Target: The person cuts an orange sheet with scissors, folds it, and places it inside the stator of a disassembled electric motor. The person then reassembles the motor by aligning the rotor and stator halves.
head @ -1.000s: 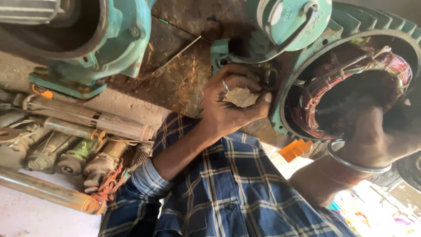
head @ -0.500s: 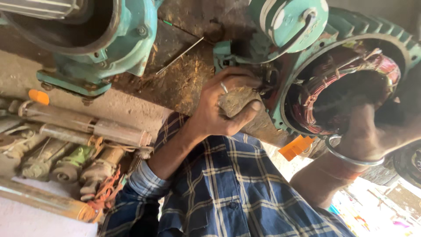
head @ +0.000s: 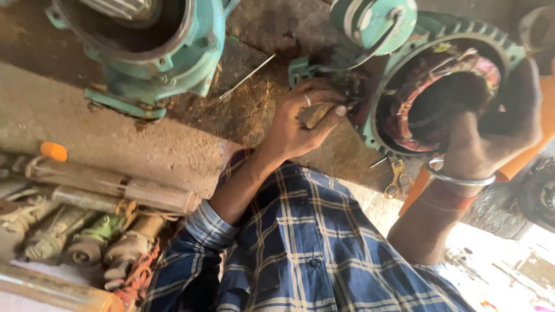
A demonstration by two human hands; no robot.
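Concrete floor (head: pixel 104 133) carries motor housing (head: pixel 439 86), windings (head: pixel 422 110) inside. Left hand (head: pixel 303 124) fingers pinch scrap (head: pixel 315 114); right hand (head: pixel 491 133), at 3 o'clock, grips housing rim.

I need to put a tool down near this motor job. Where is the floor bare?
Bare concrete floor lies between the empty green motor housing and the pile of worn pump parts. Around the left hand pinching a tan scrap, and the right hand on the wound stator, it is crowded.

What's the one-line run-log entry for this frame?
left hand: pinching small tan scrap at green finned motor housing | right hand: gripping housing rim | nearby: second green housing
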